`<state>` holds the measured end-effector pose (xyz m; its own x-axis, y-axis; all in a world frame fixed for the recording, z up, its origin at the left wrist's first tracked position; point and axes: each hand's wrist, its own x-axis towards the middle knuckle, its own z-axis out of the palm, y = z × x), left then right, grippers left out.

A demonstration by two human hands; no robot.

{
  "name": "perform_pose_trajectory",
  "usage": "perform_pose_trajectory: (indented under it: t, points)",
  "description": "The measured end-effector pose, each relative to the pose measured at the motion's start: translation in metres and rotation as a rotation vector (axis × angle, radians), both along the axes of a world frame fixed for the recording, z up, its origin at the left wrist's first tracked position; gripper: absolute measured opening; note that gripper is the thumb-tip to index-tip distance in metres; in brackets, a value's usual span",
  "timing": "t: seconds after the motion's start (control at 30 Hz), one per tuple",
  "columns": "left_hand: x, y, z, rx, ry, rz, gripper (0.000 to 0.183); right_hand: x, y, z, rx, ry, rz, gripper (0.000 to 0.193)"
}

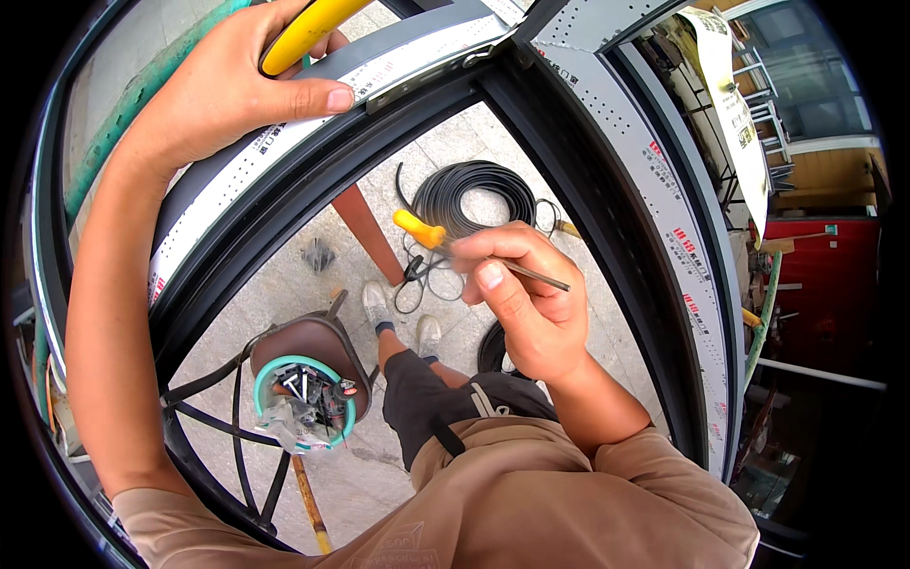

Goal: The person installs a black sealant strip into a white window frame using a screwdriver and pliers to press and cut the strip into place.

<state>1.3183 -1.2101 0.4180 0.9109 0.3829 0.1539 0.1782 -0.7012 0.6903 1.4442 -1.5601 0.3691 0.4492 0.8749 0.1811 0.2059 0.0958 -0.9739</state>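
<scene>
My left hand (237,90) is at the upper left, with its fingers closed behind a tool with a yellow and black handle (308,36). The head of that tool is out of view. The thumb of this hand lies along the film-covered rail of a dark metal frame (379,71). In front of my body, my right hand (531,294) pinches the thin dark shaft of a screwdriver (417,230). Its yellow handle points up and left, slightly blurred, and the shaft's end sticks out past my fingers to the right.
Below the frame opening, a coil of black rubber strip (517,194) lies on the paved floor. A brown chair (332,332) at lower left carries a green-rimmed bucket (258,379) of hardware and plastic bags. To the right runs the frame's other film-covered side (687,251), with a red panel (806,284) beyond.
</scene>
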Motion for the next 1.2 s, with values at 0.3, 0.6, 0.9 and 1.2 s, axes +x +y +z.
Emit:
perform_pose_trajectory:
  t: [0.3,0.6,0.9,1.2]
  points:
    - [0.002,-0.008,0.012,-0.009,-0.048,-0.035,0.073,-0.001,-0.002,0.005,-0.04,-0.124,0.041,0.018]
    - [0.002,-0.011,0.02,-0.064,-0.006,-0.016,0.073,0.0,0.005,0.003,-0.09,-0.141,0.075,0.02]
    - [0.007,-0.012,0.025,-0.16,0.066,-0.002,0.075,0.013,0.011,-0.003,-0.171,-0.225,0.051,0.021]
    - [0.009,-0.011,0.024,-0.118,-0.035,-0.019,0.062,0.017,0.022,0.0,-0.388,0.22,0.006,0.044]
